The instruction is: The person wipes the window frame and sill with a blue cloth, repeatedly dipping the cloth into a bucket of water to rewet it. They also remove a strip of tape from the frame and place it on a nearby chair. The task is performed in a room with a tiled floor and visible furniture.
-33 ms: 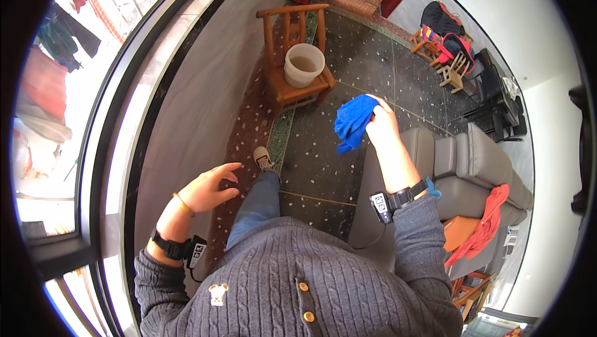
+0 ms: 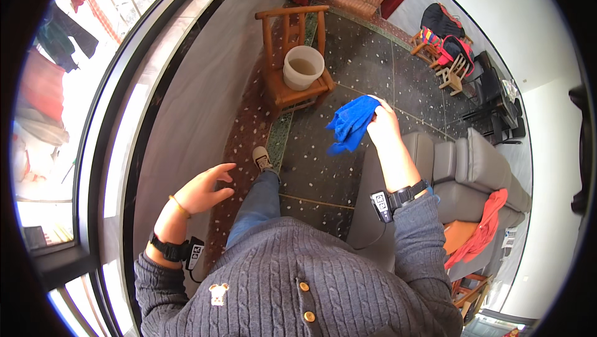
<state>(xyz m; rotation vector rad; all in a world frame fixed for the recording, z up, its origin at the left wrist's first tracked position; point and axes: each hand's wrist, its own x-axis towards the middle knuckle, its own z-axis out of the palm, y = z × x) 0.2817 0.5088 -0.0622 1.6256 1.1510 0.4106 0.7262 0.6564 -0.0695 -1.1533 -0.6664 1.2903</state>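
Observation:
A crumpled blue cloth (image 2: 352, 123) hangs in the air from my right hand (image 2: 384, 124), whose fingers are closed on its upper right part. Below and left of that hand is the dark speckled floor. My left hand (image 2: 208, 190) is held out at the lower left with nothing in it, thumb and fingers apart. It is close to the window-side wall and my shoe (image 2: 262, 159). Farther ahead, a white bucket (image 2: 304, 68) with cloudy liquid stands on the seat of a wooden chair (image 2: 292, 93).
A grey sofa (image 2: 368, 195) stands close on my right, with a red cloth (image 2: 482, 231) lying on it. The window frame (image 2: 88, 169) and a pale wall (image 2: 193, 94) run along my left. Small wooden chairs (image 2: 454, 74) stand at the far right.
The blue cloth's loose end has swung slightly to the left while my right hand keeps hold of it. My left hand has shifted a little to the left.

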